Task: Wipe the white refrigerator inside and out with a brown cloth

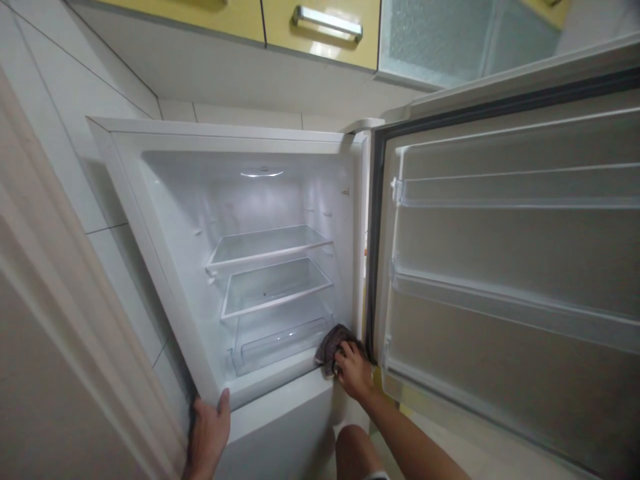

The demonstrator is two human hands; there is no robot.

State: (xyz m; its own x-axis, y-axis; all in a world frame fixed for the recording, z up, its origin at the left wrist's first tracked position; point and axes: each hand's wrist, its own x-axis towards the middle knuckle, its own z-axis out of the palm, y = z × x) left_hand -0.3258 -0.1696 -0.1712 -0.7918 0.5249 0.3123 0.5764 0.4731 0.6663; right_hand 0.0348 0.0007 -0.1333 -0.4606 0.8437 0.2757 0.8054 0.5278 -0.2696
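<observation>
A white refrigerator (pixel 235 138) stands with its door swung wide to the right. My right hand (pixel 353 368) is closed on a dark brown cloth (pixel 336 340), pressed against the lower right corner of the compartment's front rim, near the hinge side. At the lower left corner of the frame, my left hand (pixel 210 427) grips the refrigerator's outer edge; its thumb lies on the front and the other fingers go around the side, partly hidden. Inside are two glass shelves (pixel 273 248) and a clear drawer (pixel 285 341) at the bottom.
The open door (pixel 500 247) fills the right side, with clear door bins (pixel 520 193) across it. Yellow cabinets (pixel 320 50) hang overhead. A tiled wall (pixel 107 267) and a pale door frame (pixel 75 267) stand close on the left. My knee (pixel 356 450) is below.
</observation>
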